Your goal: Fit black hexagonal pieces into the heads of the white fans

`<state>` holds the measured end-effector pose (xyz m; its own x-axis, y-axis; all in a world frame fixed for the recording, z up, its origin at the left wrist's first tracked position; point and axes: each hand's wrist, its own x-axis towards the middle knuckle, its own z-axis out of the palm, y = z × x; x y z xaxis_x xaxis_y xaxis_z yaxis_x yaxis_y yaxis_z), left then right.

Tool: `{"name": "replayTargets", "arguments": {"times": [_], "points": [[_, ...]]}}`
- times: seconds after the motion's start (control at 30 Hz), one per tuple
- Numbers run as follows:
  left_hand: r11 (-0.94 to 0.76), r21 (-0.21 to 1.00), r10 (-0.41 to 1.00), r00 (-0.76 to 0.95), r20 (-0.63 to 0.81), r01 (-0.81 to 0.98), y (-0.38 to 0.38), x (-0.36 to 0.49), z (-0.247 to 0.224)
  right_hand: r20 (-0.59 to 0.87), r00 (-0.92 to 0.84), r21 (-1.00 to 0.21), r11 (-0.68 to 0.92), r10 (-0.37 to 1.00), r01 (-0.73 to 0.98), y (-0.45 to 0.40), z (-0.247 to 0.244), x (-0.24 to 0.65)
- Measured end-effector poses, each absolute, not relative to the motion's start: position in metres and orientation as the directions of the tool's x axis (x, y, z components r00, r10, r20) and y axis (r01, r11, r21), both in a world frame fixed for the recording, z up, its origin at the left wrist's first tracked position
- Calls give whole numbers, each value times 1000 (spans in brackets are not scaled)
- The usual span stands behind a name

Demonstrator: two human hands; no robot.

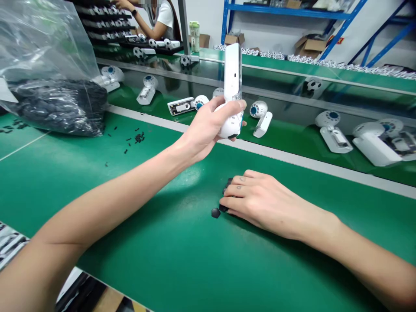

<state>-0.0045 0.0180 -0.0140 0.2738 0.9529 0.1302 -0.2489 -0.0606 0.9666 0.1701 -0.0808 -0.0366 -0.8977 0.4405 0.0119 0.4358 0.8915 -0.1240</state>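
My left hand [208, 119] is raised over the near edge of the belt and wrapped round a white plastic device [232, 71]. The device has a rounded end at the palm and a flat rectangular body standing upright above it. Low on the green table, my right hand [256, 195] lies palm down with its fingers bent and close together over several small black pentagon pieces [223, 208]. Its fingertips touch them and partly hide them. One black pentagon piece [215, 212] lies bare just left of the fingers.
A clear plastic bag [55, 104] of black parts stands at the left, with tiny black bits [139, 138] scattered beside it. White devices [334, 134] sit along the green belt behind a pale strip [292, 160]. A co-worker [159, 21] is at the back left.
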Motion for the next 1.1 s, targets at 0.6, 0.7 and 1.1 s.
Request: {"name": "replayTargets", "arguments": {"times": [0.6, 0.7, 1.1], "points": [[94, 908, 932, 357, 64, -409, 16, -5, -17, 320, -790, -264, 850, 522, 455, -75, -43, 162], [14, 925, 952, 287, 104, -380, 9, 0, -18, 518, -424, -656, 663, 743, 361, -65, -18, 178], [-133, 953, 968, 172, 184, -273, -15, 13, -27, 317, -39, -948, 317, 948, -6, -48, -18, 174]]}}
